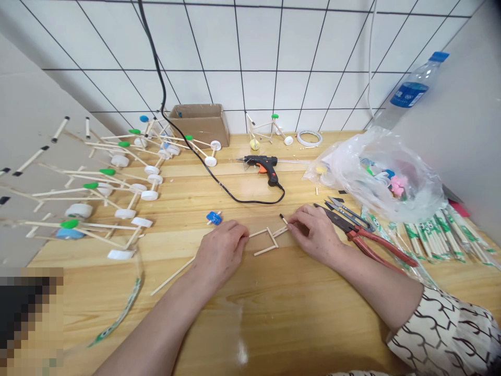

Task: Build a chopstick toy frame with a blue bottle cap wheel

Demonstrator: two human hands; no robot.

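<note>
A small frame of thin wooden sticks [273, 237] lies flat on the table between my hands. My left hand [223, 248] is closed, its fingertips at the end of one of the frame's sticks. My right hand [317, 231] pinches the far right part of the frame, where a short stick with a black tip [283, 218] stands up. Its fingers partly hide that joint. Beside my left hand lies a blue piece with a short stick through it [214, 218]. A loose wooden stick [172, 277] reaches out from under the left wrist.
Stick models on white wheels [148, 195] crowd the left side. A black glue gun [260, 164] with its cable lies ahead, near a cardboard box [201, 122] and tape roll [309, 138]. Red-handled pliers [366, 237], snips [348, 211], a plastic bag [379, 177] and wrapped sticks [438, 235] are right.
</note>
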